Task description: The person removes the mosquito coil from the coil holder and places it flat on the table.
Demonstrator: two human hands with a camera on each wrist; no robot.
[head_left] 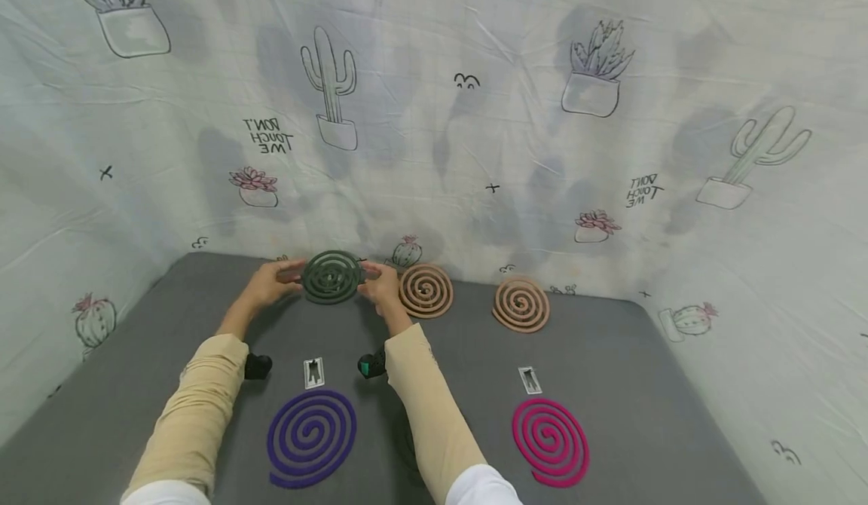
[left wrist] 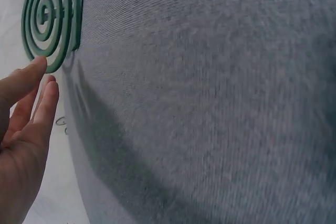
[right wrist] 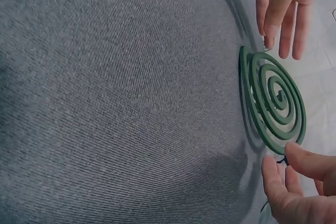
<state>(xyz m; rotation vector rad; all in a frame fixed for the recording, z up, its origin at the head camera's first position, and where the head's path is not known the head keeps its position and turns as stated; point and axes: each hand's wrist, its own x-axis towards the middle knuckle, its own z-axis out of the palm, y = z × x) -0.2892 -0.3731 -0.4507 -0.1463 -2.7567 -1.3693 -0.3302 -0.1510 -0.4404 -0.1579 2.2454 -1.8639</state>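
A green mosquito coil is at the far edge of the grey tabletop, between the two hands. It tilts a little off the surface in the left wrist view, with more green coil right behind it; whether that is a second coil I cannot tell. The left hand has its thumb and fingertips at the coil's left rim. On the opposite rim, the right hand pinches the coil between thumb and fingers. Both hands appear in the right wrist view, at either end of the green coil.
Two tan coils lie along the back, right of the hands. Nearer are a purple coil and a pink coil. Two small metal stands lie on the grey tabletop. A dark coil is partly hidden under the right arm. Cactus-print cloth rises behind.
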